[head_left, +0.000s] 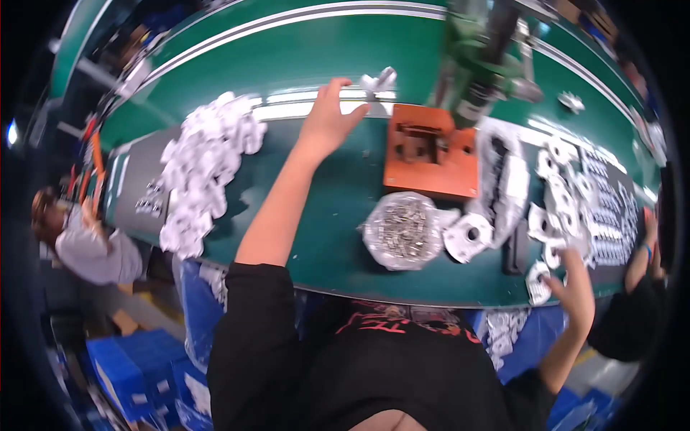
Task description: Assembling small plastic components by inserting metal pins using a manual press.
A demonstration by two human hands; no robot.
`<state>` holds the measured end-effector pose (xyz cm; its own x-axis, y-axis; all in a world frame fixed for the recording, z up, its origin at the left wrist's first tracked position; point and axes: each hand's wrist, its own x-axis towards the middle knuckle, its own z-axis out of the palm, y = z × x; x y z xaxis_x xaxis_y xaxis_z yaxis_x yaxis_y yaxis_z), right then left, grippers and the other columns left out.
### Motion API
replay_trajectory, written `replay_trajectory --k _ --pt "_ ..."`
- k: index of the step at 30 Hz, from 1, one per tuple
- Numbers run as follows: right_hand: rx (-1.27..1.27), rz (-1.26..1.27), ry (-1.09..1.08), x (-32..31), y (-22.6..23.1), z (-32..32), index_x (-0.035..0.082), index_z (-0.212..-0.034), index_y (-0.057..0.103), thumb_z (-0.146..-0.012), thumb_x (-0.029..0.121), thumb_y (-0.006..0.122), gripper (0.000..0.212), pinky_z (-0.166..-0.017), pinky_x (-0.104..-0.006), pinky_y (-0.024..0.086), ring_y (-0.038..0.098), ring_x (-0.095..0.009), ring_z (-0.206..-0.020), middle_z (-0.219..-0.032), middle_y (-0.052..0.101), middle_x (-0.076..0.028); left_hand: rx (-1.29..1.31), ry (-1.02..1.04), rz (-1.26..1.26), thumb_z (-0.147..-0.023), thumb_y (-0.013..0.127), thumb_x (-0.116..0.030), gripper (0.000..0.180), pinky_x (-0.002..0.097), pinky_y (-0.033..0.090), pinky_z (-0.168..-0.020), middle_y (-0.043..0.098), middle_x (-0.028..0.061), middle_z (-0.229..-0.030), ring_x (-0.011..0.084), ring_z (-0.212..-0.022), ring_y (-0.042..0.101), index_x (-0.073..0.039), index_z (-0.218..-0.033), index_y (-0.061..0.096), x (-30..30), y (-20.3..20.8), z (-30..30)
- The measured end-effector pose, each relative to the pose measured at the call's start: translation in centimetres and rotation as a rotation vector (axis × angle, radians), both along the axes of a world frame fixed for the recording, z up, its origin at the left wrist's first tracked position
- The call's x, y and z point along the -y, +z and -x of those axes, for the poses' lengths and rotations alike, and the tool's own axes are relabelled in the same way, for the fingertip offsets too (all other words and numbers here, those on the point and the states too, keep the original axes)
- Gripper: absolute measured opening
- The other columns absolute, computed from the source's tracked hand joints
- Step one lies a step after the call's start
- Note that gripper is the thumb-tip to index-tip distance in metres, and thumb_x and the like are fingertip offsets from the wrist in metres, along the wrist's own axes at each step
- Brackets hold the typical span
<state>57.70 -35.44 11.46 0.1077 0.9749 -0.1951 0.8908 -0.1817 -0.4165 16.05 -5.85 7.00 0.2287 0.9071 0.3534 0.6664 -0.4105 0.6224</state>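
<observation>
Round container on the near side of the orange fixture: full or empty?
Not empty: inside the round container, small metal pieces spread nearly to its rim. Depth, so whether full: cannot tell.

1. We are looking down at a long green counter, its edges bending.
2. We are seeing a brighter green surface beyond it, edged by a pale rail and carrying white reflections.
3. We are noticing a small bright light at far left.
4. We are viewing grey floor with yellow markings near blue boxes at lower left.
</observation>
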Motion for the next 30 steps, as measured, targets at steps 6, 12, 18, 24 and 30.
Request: replay_trajectory --k 6,12,18,24,30 --pt "0.116 -0.087 -0.242 6.5 -8.2 0.8 0.000 -0.111 0.043 -0.057 -0.002 0.072 0.061 -0.100 -0.0410 0.033 0.042 -0.040 -0.116 -0.123 0.043 -0.020 -0.197 0.356 -0.011 -0.077 0.069 -0.025 0.054 0.0423 0.040 -0.096 0.052 0.0240 -0.120 0.0380 -0.115 0.048 -0.001 -0.121 0.050 4.1 -1.1 12.2" --pt "0.110 -0.145 -0.243 3.9 -7.9 0.8 0.001 -0.106 0.045 -0.060 0.000 0.073 0.054 -0.090 -0.0408 0.037 0.047 -0.038 -0.103 -0.109 0.049 -0.018 -0.697 0.674 -0.248 -0.077 0.068 -0.023 0.046 0.0417 0.046 -0.085 0.057 0.0230 -0.105 0.0345 -0.098 0.056 0.000 -0.114 0.055 6.1 -1.7 20.7" --pt "0.136 -0.212 -0.315 3.9 -9.1 1.4 0.000 -0.104 0.045 -0.060 0.004 0.073 0.053 -0.081 -0.0417 0.041 0.051 -0.038 -0.092 -0.096 0.051 -0.019 0.540 -0.223 0.595 -0.090 0.053 -0.011 0.014 0.0303 0.051 -0.070 0.064 0.0102 -0.086 0.0184 -0.075 0.063 0.000 -0.097 0.059 2.8 -2.3 7.6" --pt "-0.032 -0.277 -0.429 4.7 -8.0 3.0 0.001 -0.106 0.041 -0.065 0.005 0.071 0.052 -0.088 -0.0340 0.039 0.048 -0.028 -0.092 -0.097 0.047 -0.016 0.498 -0.271 0.323 -0.087 0.052 -0.010 0.025 0.0316 0.045 -0.088 0.063 0.0087 -0.106 0.0179 -0.100 0.058 0.001 -0.108 0.057 -4.5 -4.5 -2.5" --pt "-0.372 -0.363 -0.447 4.7 -7.0 2.4 0.003 -0.114 0.041 -0.069 0.008 0.068 0.053 -0.094 -0.0330 0.035 0.046 -0.022 -0.101 -0.108 0.044 -0.008 0.287 -0.040 -0.062 -0.087 0.057 -0.009 0.038 0.0338 0.045 -0.091 0.058 0.0165 -0.114 0.0228 -0.108 0.057 -0.001 -0.122 0.046 -3.0 -2.5 1.2"
